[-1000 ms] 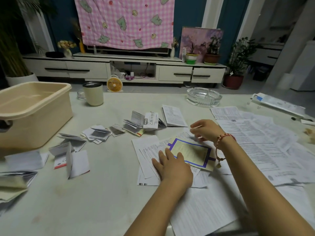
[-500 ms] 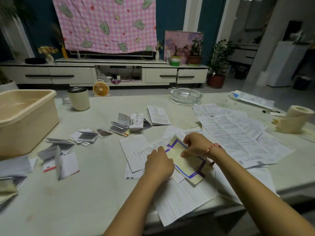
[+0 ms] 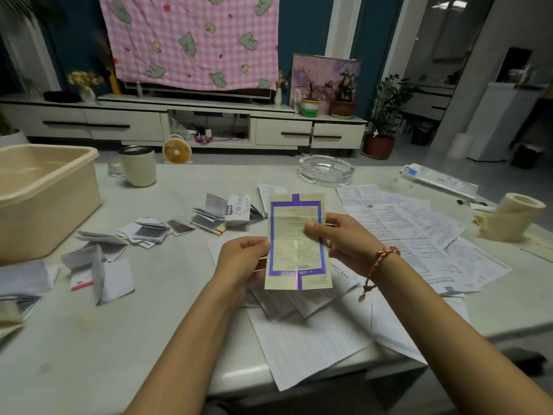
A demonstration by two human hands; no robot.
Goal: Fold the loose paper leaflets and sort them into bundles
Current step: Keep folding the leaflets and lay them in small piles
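One purple-bordered leaflet (image 3: 294, 259); one tub (image 3: 45, 217); one mug (image 3: 139, 170); one ashtray (image 3: 326, 172); one fan (image 3: 176, 151).

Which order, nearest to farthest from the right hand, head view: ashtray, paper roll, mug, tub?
1. Ashtray, just beyond the right hand.
2. Paper roll, far right.
3. Mug, back left.
4. Tub, far left.

Leaflet (image 3: 296, 241) print too small to read, right hand (image 3: 344, 241) fingers behind it, tub (image 3: 45, 211) cut by left edge
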